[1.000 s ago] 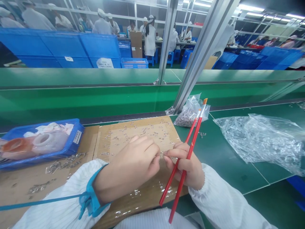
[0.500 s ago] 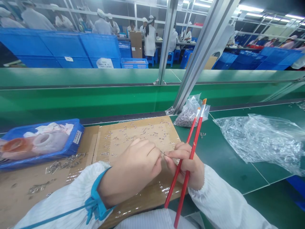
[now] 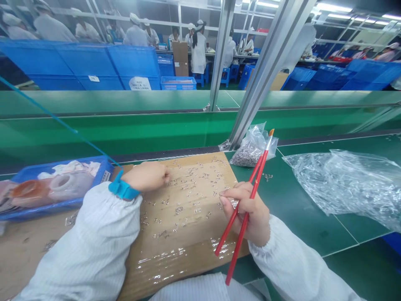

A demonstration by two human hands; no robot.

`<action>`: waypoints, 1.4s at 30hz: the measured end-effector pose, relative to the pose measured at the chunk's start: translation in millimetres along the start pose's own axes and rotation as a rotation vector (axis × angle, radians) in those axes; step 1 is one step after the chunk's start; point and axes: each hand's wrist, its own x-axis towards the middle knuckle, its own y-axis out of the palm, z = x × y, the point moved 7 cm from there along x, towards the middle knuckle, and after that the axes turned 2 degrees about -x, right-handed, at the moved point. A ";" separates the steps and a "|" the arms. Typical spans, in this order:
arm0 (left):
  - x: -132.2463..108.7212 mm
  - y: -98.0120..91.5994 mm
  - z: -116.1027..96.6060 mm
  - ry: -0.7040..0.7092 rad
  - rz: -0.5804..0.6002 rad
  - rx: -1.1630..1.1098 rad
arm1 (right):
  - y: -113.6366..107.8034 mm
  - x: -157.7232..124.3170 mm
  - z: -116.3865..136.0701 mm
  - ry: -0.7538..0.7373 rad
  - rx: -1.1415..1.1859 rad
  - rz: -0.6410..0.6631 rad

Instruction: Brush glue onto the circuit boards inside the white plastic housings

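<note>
My left hand (image 3: 147,176) is over the left part of a taped cardboard sheet (image 3: 166,257), with its fingers curled together and the fingertips down at the board. Whatever they pinch is too small to make out. Scattered on the cardboard lie many small metal pieces (image 3: 179,210). At the board's right edge, my right hand (image 3: 252,215) grips two red-handled paintbrushes (image 3: 260,173) slanting between its fingers. One brush shows an orange-tan tip at the upper end. Thumb and forefinger of that hand also pinch together, and any tiny piece between them is unclear.
On the left stands a blue tray (image 3: 106,167) with bottle-like containers and white cloth. A clear bag of metal pieces (image 3: 247,154) sits by a metal post (image 3: 250,88). Clear plastic (image 3: 347,184) covers part of the green table at right. People work behind blue bins (image 3: 131,62).
My left hand has moved away from my right hand, up and left to the board's left part, uncovering more metal pieces. The right hand stays nearly in place with the paintbrushes.
</note>
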 end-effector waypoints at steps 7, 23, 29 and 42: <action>15.2 31.7 2.1 -0.093 0.197 0.051 | 3.8 -3.1 -2.0 -0.001 0.009 0.041; -22.8 7.7 -106.7 0.439 -0.056 -0.215 | 10.0 -4.6 0.2 -0.040 0.083 0.108; 9.4 34.3 -70.1 0.217 -0.065 0.124 | 7.3 -6.4 -5.5 0.014 0.044 0.063; 20.3 61.2 -83.9 0.185 -0.084 0.368 | 7.6 -3.7 -4.6 0.008 0.046 0.084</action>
